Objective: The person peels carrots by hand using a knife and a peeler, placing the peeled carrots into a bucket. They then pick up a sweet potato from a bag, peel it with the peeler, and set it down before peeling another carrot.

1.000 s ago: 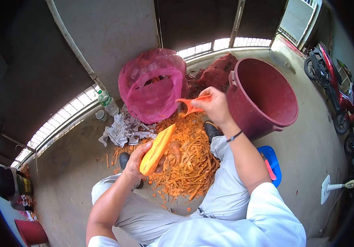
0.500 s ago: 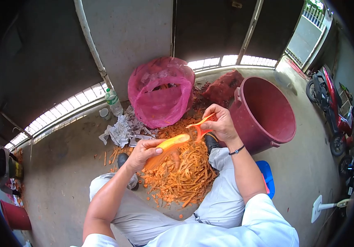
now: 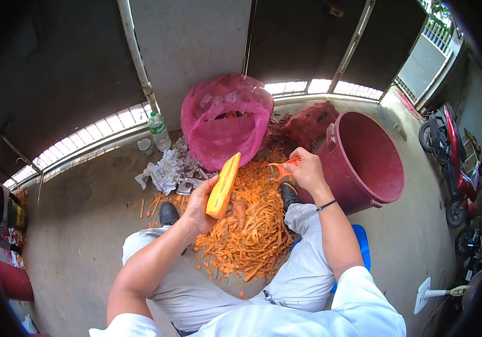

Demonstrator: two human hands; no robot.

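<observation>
The two hands are apart, each closed on something: the left hand (image 3: pixel 199 206) grips the wide, lower part of a peeled carrot (image 3: pixel 224 186), and the right hand (image 3: pixel 308 172) pinches an orange peeler (image 3: pixel 286 165). Half a second ago the peeler was close by the carrot's end; now there is a clear gap between them. The carrot has also swung round. It lay slanted with an end towards the right hand, and now it stands steeply, its narrow tip pointing up and away, towards the pink bag (image 3: pixel 231 153). Under both hands the heap of peelings (image 3: pixel 258 238) covers the floor (image 3: pixel 84 236) between the person's shoes, apparently as before, with a carrot-like piece (image 3: pixel 241 214) on it. The head view has shifted a little, so the bag, the crumpled paper (image 3: pixel 167 174), the bottle (image 3: pixel 159 132) and the cup (image 3: pixel 145 147) sit further right in it. The big red tub (image 3: pixel 333 177) is beyond the right forearm. The blue object (image 3: pixel 364 242) beside the person's leg shows partly behind that arm.
</observation>
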